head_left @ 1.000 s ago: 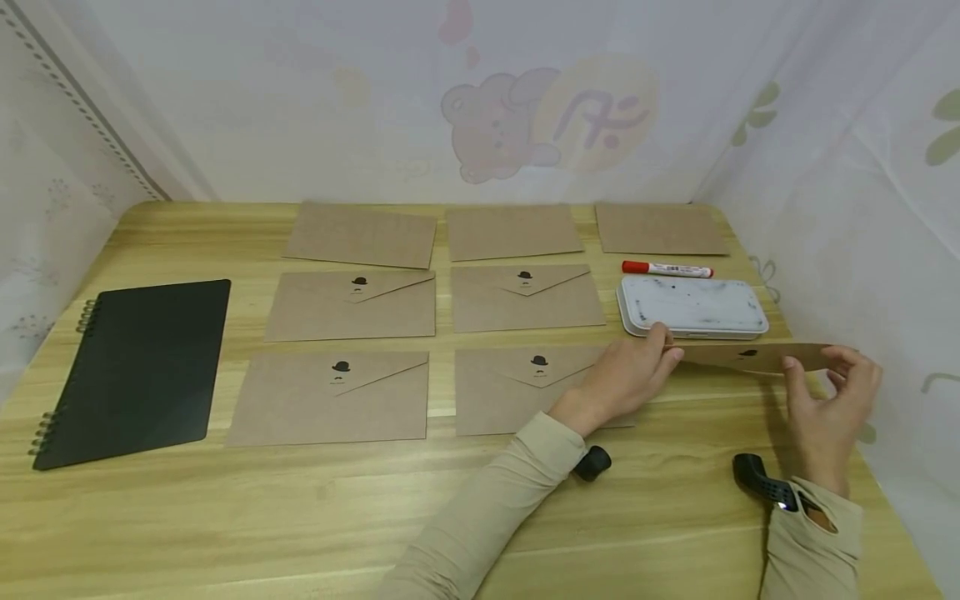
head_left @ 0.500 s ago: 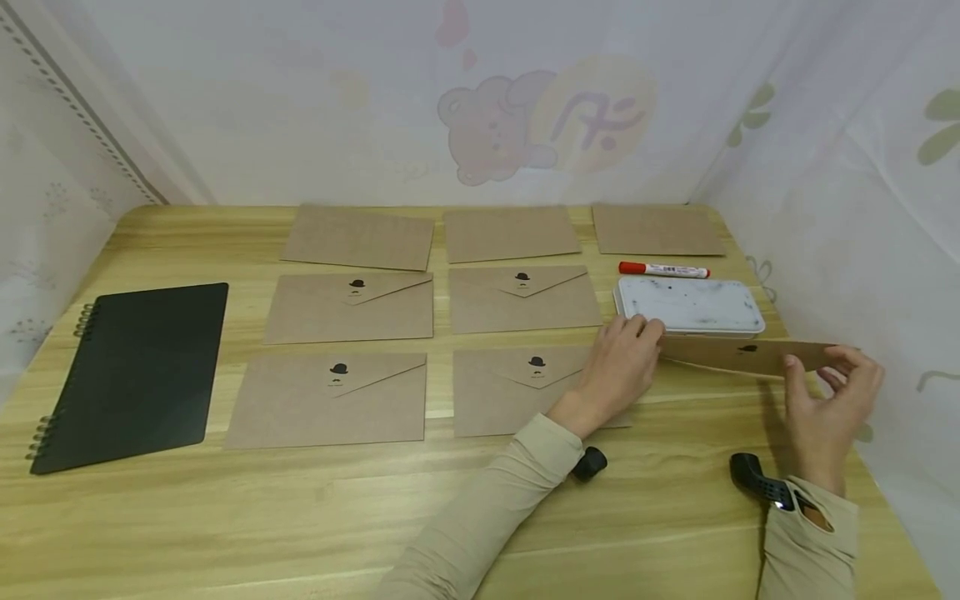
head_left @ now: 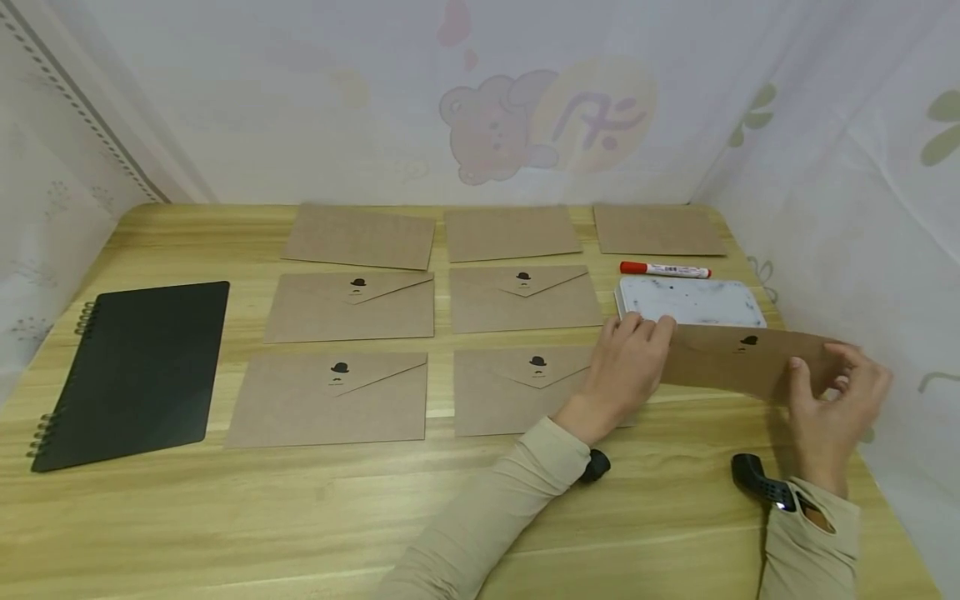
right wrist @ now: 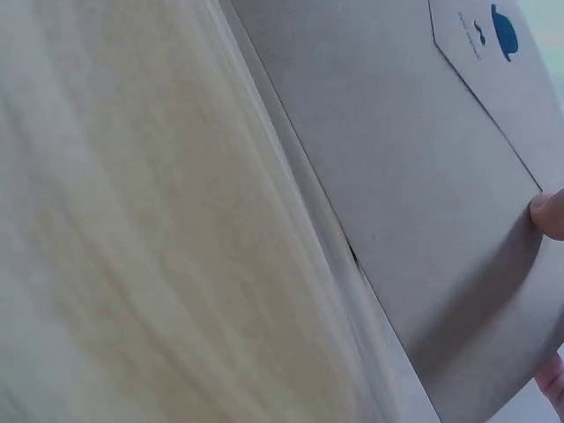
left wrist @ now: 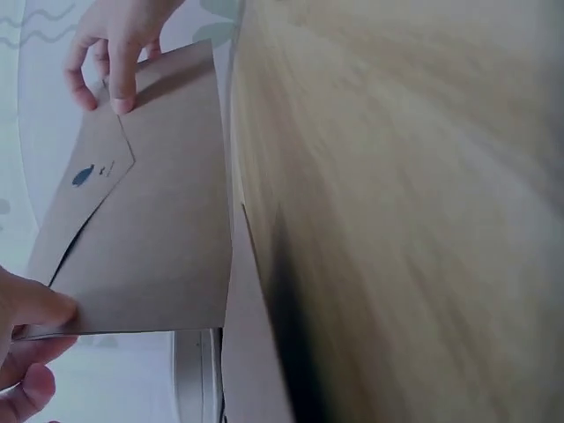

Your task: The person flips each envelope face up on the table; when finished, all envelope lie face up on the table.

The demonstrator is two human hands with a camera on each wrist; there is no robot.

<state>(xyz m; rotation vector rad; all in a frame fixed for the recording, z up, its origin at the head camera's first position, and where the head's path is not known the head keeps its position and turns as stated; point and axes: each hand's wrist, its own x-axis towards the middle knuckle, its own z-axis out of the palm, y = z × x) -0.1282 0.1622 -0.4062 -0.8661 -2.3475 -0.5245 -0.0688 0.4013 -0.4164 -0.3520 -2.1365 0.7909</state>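
Near the right edge of the wooden desk [head_left: 225,517], both hands hold one brown envelope [head_left: 738,360] lifted off the surface and tilted so its flap side, with a small hat print, faces the person. Gripping its left end is the left hand [head_left: 626,362], thumb and fingers pinched on the paper; the left wrist view shows that thumb [left wrist: 40,304] pressed on the near corner. At the other end, the right hand [head_left: 836,408] pinches the envelope with fingers curled round its edge, and a fingertip [right wrist: 551,214] shows against the paper in the right wrist view. The envelope hangs just in front of a white tin box [head_left: 690,302], hiding its near edge. Just behind the box lies a red-capped marker [head_left: 665,270].

Eight more envelopes lie flat on the desk in rows: three plain-side up along the back, among them the far right one [head_left: 658,230], then two flap-side up in the middle row, and two in the front row, with the front right one [head_left: 517,392] partly under the left wrist. A black spiral notebook [head_left: 135,371] lies well apart at the left. Pale curtains with a bear print [head_left: 495,125] surround the desk.
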